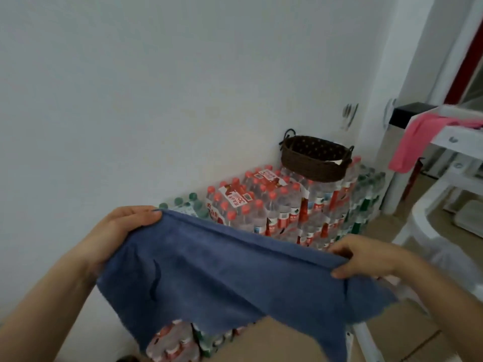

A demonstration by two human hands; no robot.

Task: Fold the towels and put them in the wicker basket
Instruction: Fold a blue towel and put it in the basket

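**The person's arms and hands, head camera**

Two bare limbs are all of the person that shows. The left forearm is uncovered from the frame edge to the wrist. It looks wide near the lens and narrows toward the left hand. The right forearm is likewise uncovered along its whole visible length and tapers to the right hand. Both wrists are bare. On the right hand the knuckles stand out as a row of low ridges; on the left, the fingers show as broad, rounded shapes. Blur softens the nails — their finish cannot be told.
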